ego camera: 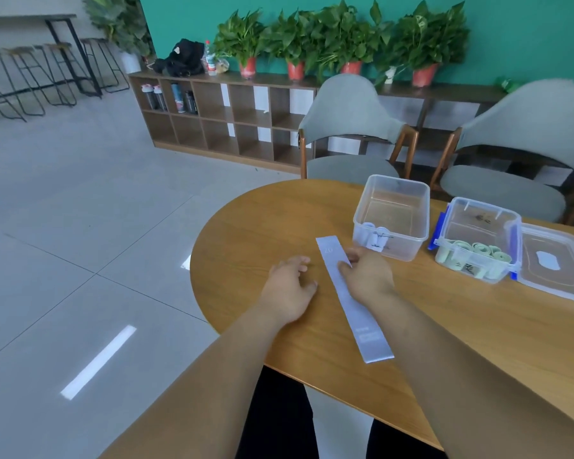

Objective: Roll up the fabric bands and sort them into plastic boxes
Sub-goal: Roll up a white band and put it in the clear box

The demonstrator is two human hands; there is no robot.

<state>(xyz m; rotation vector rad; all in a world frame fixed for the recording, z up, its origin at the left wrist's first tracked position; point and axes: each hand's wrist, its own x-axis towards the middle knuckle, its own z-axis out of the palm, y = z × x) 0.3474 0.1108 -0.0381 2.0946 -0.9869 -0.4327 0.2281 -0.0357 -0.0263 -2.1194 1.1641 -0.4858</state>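
Flat on the wooden table (246, 226) lies a lavender fabric band (353, 313); the right hand (367, 274) pinches its far part with curled fingers. Just left of it, the left hand (290, 286) rests loosely curled, holding nothing. Beyond the right hand stands a clear plastic box (391, 217).

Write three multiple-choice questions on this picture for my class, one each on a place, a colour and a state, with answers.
1. Where are the green rolled bands? A in the blue-latched box; B on a chair; C under the lid.
2. What colour is the flat band? A red; B pale lilac; C black.
3. How does that band lie? A rolled up; B stretched out flat; C knotted.
Answers: 1 A, they sit inside that box. 2 B, it looks pale lilac against the wooden table. 3 B, it lies unrolled, with the right hand on it.
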